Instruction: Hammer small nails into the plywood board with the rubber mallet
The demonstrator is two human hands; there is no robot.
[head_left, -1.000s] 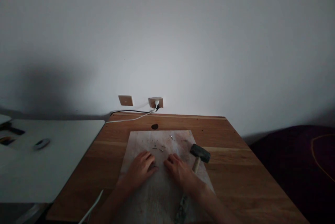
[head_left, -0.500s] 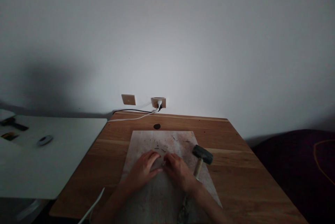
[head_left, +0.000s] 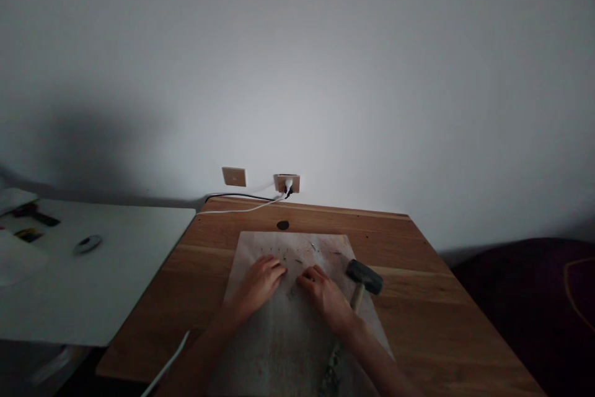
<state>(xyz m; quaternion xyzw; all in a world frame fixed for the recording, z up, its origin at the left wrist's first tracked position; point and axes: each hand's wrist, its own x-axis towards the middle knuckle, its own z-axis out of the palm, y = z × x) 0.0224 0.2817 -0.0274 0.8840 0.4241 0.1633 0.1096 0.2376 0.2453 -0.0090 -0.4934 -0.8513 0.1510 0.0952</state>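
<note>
My left hand (head_left: 264, 282) rests on the pale board (head_left: 279, 347) with its fingers drawn together and curled down. Just right of it is my right hand (head_left: 325, 295), also closed, its fingertips low over the board. Whatever either hand pinches is too small and dark to make out. Between and slightly below the fingertips a small nail-like piece (head_left: 292, 292) shows. Several more nails, such as a nail (head_left: 299, 261) lying just beyond my hands, are spread over the upper board. A black-headed mallet (head_left: 365, 276) lies at the board's right edge, its handle partly under my right forearm.
The board lies on a wooden table (head_left: 441, 322) against a wall. White and black cords run to a wall socket (head_left: 287, 184). A white table (head_left: 139, 248) on the left bears a roll of tape (head_left: 88, 244) and dark tools. A white cable (head_left: 167, 363) is at front left.
My hands have moved apart, baring the small piece between them. My left fingers, spread before, are now drawn together and farther up the board. The view has shifted slightly.
</note>
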